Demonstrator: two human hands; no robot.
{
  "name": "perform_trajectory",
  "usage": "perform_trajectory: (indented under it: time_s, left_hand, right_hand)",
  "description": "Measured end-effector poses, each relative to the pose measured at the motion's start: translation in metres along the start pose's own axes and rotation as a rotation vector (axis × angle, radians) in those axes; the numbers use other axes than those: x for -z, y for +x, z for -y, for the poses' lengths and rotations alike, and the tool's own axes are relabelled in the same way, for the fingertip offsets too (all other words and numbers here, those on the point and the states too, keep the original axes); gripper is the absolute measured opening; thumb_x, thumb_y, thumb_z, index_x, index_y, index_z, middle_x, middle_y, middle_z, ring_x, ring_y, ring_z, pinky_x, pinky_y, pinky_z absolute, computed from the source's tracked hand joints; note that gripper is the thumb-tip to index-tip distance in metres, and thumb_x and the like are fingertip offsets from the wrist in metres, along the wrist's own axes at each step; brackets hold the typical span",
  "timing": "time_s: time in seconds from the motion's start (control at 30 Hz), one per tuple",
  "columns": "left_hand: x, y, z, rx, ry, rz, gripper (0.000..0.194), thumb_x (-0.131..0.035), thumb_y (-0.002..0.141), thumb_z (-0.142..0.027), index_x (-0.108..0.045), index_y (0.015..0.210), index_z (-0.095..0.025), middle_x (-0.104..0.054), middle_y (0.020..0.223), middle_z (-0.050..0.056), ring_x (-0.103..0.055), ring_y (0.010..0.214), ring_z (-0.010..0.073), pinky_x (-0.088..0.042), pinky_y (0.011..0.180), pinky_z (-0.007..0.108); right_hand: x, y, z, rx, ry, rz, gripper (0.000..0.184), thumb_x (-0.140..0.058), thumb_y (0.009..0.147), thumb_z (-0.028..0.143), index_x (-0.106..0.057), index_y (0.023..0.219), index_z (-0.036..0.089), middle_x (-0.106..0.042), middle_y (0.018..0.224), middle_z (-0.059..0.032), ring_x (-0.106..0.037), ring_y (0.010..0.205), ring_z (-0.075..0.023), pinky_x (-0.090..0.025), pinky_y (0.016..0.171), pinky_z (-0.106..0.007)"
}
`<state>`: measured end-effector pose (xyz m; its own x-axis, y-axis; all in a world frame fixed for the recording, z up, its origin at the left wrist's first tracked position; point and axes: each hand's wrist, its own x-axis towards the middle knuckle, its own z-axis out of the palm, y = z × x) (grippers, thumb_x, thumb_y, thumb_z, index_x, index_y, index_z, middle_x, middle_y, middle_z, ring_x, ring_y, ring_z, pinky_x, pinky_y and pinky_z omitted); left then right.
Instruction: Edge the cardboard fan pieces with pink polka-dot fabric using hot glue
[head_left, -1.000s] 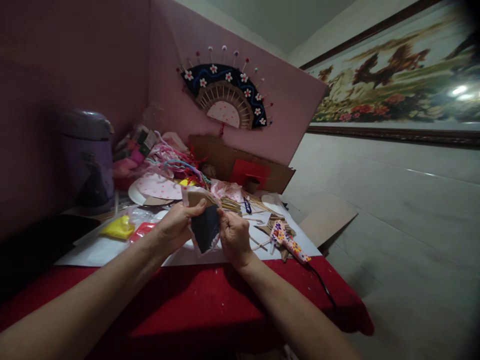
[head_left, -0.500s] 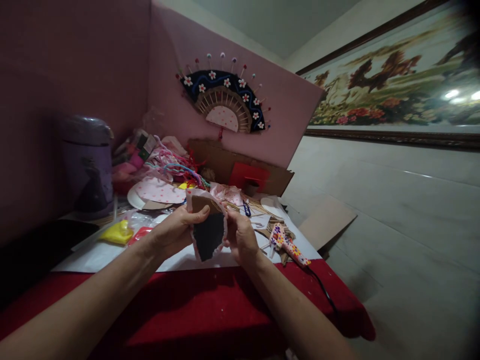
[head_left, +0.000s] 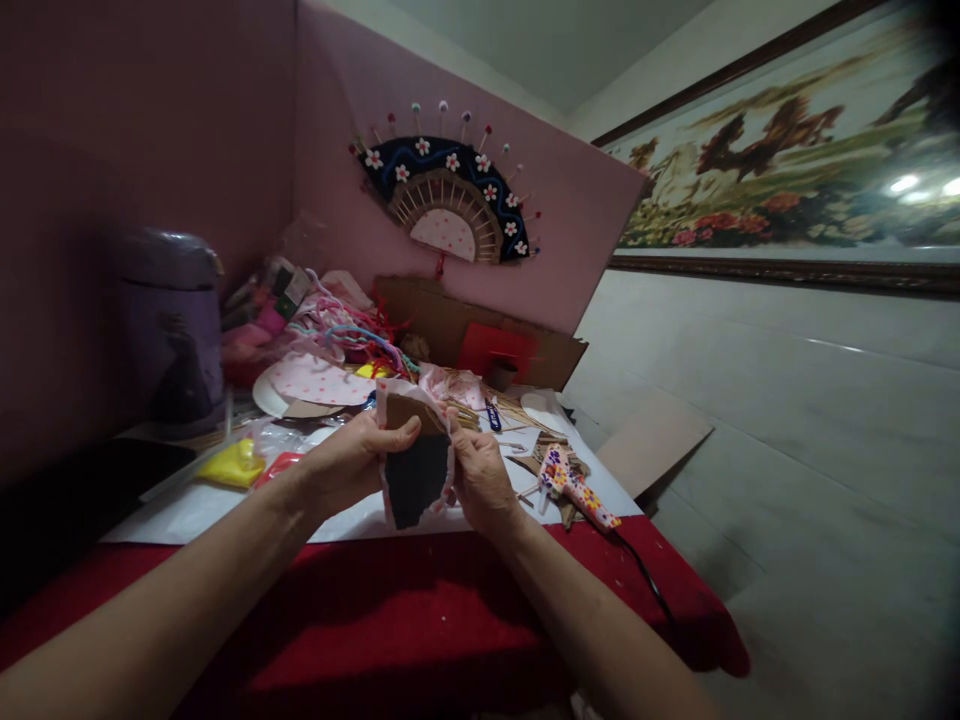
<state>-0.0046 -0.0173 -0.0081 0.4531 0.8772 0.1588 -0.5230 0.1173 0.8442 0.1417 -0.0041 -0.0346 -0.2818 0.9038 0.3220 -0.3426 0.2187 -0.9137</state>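
Note:
Both my hands hold up a fan-shaped craft piece (head_left: 415, 478) of brown cardboard with a black face and a pink dotted fabric edge. My left hand (head_left: 351, 462) pinches its left side, thumb on the cardboard top. My right hand (head_left: 478, 478) is closed on its right edge, fingers pressing the fabric border. The piece hangs just above the white sheet (head_left: 225, 505) on the red table (head_left: 390, 610).
A glue gun (head_left: 576, 488) with coloured dots and its black cord lies right of my hands. Craft clutter, pipe cleaners (head_left: 352, 335), yellow and red packets (head_left: 240, 462) and a purple jar (head_left: 176, 320) fill the left. A finished decorated fan (head_left: 446, 195) hangs on the pink board.
The piece has turned slightly more upright and my right hand has slid along its right edge. The view has shifted a little.

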Motion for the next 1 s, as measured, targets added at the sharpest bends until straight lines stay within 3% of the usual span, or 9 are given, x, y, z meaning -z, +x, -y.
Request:
perform_trajectory:
  time_s: [0.23,0.47,0.57,0.67,0.8,1.0]
  left_hand:
    - [0.0,0.0,-0.001,0.004,0.025,-0.044,0.028,-0.076,0.065,-0.021,-0.069,0.091,-0.012,-0.069,0.089,0.011,-0.064,0.079,0.0236,-0.049,0.07,0.033]
    - [0.002,0.001,0.001,0.012,0.036,-0.047,0.02,-0.073,0.067,-0.02,-0.069,0.085,-0.013,-0.068,0.076,0.009,-0.065,0.067,0.023,-0.051,0.065,0.036]
    - [0.002,0.001,0.002,0.024,0.055,-0.051,0.025,-0.073,0.067,-0.021,-0.069,0.09,-0.012,-0.069,0.074,0.011,-0.065,0.065,0.0238,-0.051,0.063,0.037]
    - [0.001,0.0,0.002,0.011,0.054,-0.076,0.029,-0.074,0.066,-0.021,-0.069,0.093,-0.012,-0.068,0.07,0.009,-0.064,0.063,0.0211,-0.051,0.062,0.032]
    - [0.002,0.001,0.003,0.005,0.061,-0.117,0.019,-0.073,0.066,-0.02,-0.069,0.083,-0.013,-0.067,0.07,0.007,-0.064,0.07,0.0209,-0.051,0.064,0.03]
    - [0.005,0.006,0.008,-0.008,0.066,-0.174,0.014,-0.073,0.067,-0.019,-0.069,0.079,-0.012,-0.067,0.073,0.006,-0.063,0.069,0.0191,-0.049,0.068,0.031]
  right_hand:
    - [0.005,0.0,-0.002,-0.016,-0.067,0.014,0.051,-0.057,0.075,0.059,-0.047,0.049,0.017,-0.045,0.035,0.0061,-0.039,0.025,-0.0056,-0.028,0.024,-0.017]
    - [0.008,0.002,-0.001,-0.062,-0.1,0.038,0.051,-0.055,0.077,0.059,-0.049,0.05,0.016,-0.045,0.038,0.0058,-0.038,0.027,-0.0051,-0.028,0.026,-0.017]
    - [0.007,0.001,0.0,-0.047,-0.161,0.015,0.053,-0.052,0.078,0.06,-0.048,0.048,0.016,-0.046,0.038,0.0043,-0.04,0.028,-0.0061,-0.029,0.027,-0.018]
    - [0.005,-0.001,-0.002,0.04,-0.263,-0.014,0.057,-0.048,0.081,0.06,-0.044,0.043,0.018,-0.044,0.035,0.0035,-0.039,0.027,-0.0065,-0.027,0.027,-0.019]
    - [0.005,-0.002,-0.005,0.147,-0.447,-0.072,0.057,-0.04,0.085,0.059,-0.041,0.044,0.019,-0.04,0.035,0.004,-0.037,0.031,-0.0069,-0.026,0.033,-0.021]
    - [0.011,0.003,-0.01,0.432,-0.775,-0.129,0.047,-0.039,0.091,0.046,-0.048,0.055,0.019,-0.041,0.053,0.0026,-0.039,0.05,-0.01,-0.032,0.05,-0.023]
